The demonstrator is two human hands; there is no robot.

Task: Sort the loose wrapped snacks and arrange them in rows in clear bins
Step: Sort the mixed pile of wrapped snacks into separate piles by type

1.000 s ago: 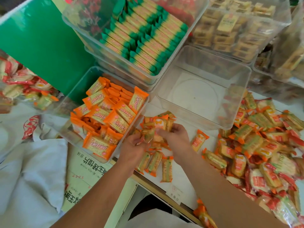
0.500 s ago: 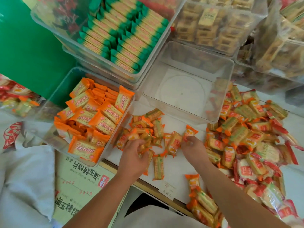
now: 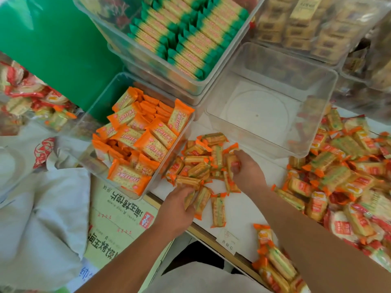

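Note:
A small heap of orange-ended wrapped snacks (image 3: 198,163) lies on the white table between two clear bins. My left hand (image 3: 176,205) reaches into the heap's near edge, its fingers curled round a snack. My right hand (image 3: 246,170) grips a snack (image 3: 232,163) at the heap's right side. Behind the heap stands an empty clear bin (image 3: 273,144). To its left a clear bin (image 3: 118,81) holds orange cracker packs (image 3: 148,134) in loose rows. A big mixed pile of loose snacks (image 3: 342,178) covers the table at the right.
A clear bin with rows of green-ended packs (image 3: 186,37) sits at the back, with a bin of tan packs (image 3: 300,28) beside it. A green board (image 3: 53,47) stands at the left. A printed cardboard box (image 3: 118,220) and white cloth (image 3: 42,218) lie below the table's edge.
My right hand has moved left from the edge of the big pile back to the small heap, carrying a snack. My left hand stays at the heap's near edge.

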